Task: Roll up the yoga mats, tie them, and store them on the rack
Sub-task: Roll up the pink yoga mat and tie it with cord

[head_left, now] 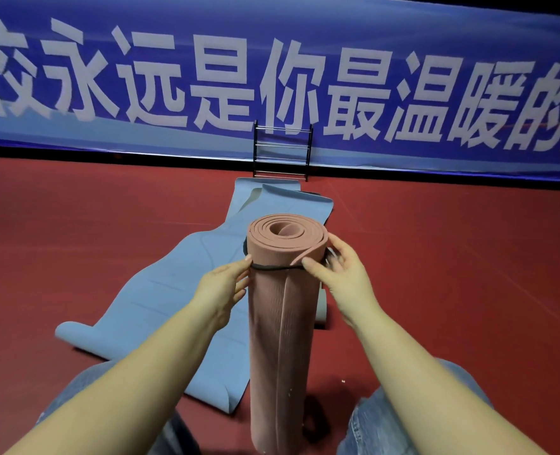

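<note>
Evidently the pink rolled mat (283, 323) stands upright between the knees so both hands, left hand (222, 287) and right hand (341, 274), can pinch the black cord (272, 268) around its top, rack (282, 151) far off.

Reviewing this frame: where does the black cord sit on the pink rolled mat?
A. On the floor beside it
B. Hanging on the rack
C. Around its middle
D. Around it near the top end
D: the black cord runs across the upright pink mat just below its spiral top, with the left hand and right hand at either side of it.
</note>
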A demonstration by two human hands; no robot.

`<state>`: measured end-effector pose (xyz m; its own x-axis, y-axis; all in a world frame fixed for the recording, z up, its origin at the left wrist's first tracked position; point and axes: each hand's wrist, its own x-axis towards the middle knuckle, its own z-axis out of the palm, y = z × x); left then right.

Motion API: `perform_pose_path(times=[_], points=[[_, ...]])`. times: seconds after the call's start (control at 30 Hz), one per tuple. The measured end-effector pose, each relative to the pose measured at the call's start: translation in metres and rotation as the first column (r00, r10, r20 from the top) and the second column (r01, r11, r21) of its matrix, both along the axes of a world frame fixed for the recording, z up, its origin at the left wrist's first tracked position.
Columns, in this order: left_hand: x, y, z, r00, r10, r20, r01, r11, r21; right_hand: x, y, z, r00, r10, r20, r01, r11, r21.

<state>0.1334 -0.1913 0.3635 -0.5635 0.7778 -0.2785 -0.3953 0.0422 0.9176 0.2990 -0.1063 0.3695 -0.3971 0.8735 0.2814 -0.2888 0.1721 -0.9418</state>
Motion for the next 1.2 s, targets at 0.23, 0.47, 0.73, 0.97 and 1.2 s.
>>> perform_pose_path(times=[0.23, 0.47, 0.73, 0.97, 1.2], points=[[-0.007, 0.003, 0.003, 1.000, -0.016, 0.005, 0.016, 0.991, -0.135, -0.010, 0.022, -0.002, 0.969, -0.246, 0.024, 0.242, 0.924, -0.296], [-0.013, 0.003, -0.001, 0.996, -0.025, 0.085, 0.040, 0.983, -0.177, -0.009, 0.039, 0.008, 0.944, -0.139, 0.299, 0.224, 0.935, -0.274], [-0.016, 0.002, -0.059, 0.991, -0.064, 0.118, 0.103, 0.927, -0.360, -0.004, 0.045, -0.055, 0.844, -0.090, 0.529, 0.270, 0.923, -0.274], [-0.019, 0.015, -0.107, 0.991, -0.038, 0.129, 0.095, 0.875, -0.475, -0.008, 0.051, -0.100, 0.830, -0.050, 0.556, 0.311, 0.868, -0.386], [-0.009, 0.018, -0.118, 0.994, 0.003, 0.109, 0.056, 0.845, -0.532, -0.009, 0.048, -0.117, 0.707, 0.054, 0.705, 0.311, 0.872, -0.379]])
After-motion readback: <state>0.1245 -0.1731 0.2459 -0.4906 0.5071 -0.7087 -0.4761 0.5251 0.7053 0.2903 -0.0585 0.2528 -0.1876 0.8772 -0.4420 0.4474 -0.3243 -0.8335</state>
